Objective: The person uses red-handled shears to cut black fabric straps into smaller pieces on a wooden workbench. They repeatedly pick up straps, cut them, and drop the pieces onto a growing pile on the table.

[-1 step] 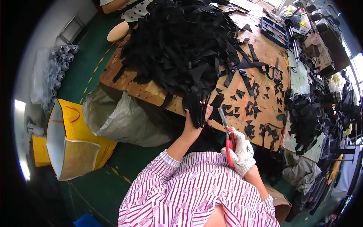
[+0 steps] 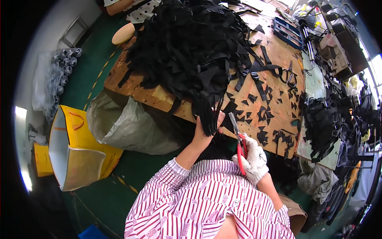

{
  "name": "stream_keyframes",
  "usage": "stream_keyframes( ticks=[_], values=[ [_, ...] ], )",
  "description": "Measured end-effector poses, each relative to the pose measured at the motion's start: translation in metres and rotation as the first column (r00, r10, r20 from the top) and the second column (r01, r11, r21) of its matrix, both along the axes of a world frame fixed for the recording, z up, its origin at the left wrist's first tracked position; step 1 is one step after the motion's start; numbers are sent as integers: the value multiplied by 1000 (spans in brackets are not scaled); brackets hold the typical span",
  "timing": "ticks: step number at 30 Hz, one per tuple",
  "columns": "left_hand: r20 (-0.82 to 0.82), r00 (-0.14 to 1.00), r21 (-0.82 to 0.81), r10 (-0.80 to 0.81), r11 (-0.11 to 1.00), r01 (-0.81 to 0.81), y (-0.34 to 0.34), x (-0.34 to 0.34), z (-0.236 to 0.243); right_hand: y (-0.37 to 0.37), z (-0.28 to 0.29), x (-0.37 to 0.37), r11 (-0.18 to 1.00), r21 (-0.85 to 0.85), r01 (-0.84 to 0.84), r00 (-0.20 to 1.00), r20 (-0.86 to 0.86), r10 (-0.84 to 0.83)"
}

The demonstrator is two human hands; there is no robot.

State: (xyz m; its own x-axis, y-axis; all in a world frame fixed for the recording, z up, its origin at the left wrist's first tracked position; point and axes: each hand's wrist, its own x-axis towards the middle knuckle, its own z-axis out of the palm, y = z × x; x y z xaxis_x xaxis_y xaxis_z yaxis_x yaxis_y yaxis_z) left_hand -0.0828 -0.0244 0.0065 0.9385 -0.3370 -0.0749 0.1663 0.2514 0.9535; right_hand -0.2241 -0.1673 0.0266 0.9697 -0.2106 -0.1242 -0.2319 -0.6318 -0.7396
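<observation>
My bare left hand is closed round a bundle of black fabric strips at the front edge of the table. The strips' ends hang down over my fingers. In a white knitted glove, my right hand grips red-handled scissors. Their blades point up and away, just right of the bundle, and look almost closed. A flat black piece lies between the blades and the bundle. Behind my left hand rises a large heap of black strips.
Small black offcuts are strewn over the wooden table. Black-handled scissors and a blue tray lie farther right. A grey sack and a yellow bag stand at left. Another person's arm shows at far left.
</observation>
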Motion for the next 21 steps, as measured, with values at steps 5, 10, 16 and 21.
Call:
stream_keyframes(
  ticks=[5, 10, 16, 21],
  values=[
    [16, 998, 8, -58, 998, 58, 0, -5, -19, 4, -2, 5, 999, 44, 19, 1000, 9, -20],
    [92, 993, 60, -78, 996, 72, -1, -7, -20, 7, -14, -1, 986, 149, 76, 997, -11, -75],
    [-128, 985, -167, -120, 981, 97, 4, -2, -34, 7, -16, -4, 980, 192, 59, 998, 22, -65],
    [173, 965, -209, -196, 950, 231, 3, -6, -70, 5, -19, 2, 969, 233, 75, 997, -52, -65]
  ],
)
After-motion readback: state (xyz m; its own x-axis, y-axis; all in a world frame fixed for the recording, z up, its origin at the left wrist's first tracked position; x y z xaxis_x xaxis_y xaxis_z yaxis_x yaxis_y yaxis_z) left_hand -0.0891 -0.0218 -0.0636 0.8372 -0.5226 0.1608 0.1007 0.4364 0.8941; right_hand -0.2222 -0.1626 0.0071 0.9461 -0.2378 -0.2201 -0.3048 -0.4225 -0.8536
